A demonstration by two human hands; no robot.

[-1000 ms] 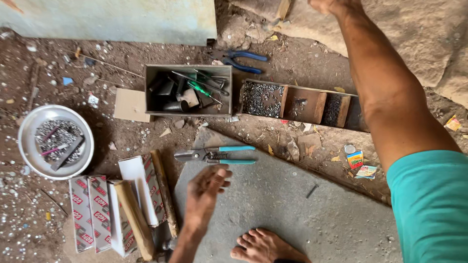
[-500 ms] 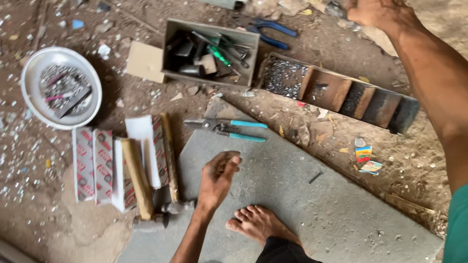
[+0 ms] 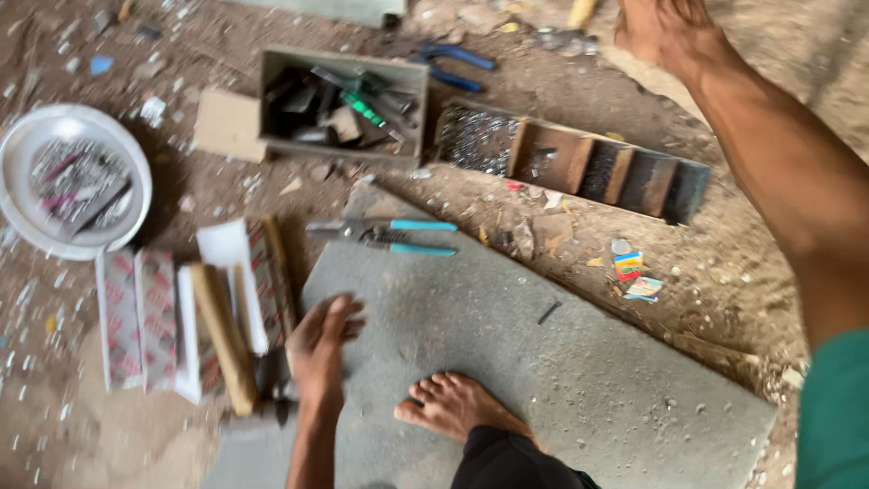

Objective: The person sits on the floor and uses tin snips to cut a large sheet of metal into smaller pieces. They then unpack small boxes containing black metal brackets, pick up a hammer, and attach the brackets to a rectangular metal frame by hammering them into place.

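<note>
Nearer now, grey slab (image 3: 507, 353) on littered dirt floor (image 3: 724, 272)

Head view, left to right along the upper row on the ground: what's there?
White bowl → small cardboard piece → open box of tools → blue-handled pliers → wooden divided tray → right hand.

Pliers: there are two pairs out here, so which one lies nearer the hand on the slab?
The teal-handled pliers, lying at the grey slab's top edge above the left hand; the blue-handled pair lies beyond the toolbox.
</note>
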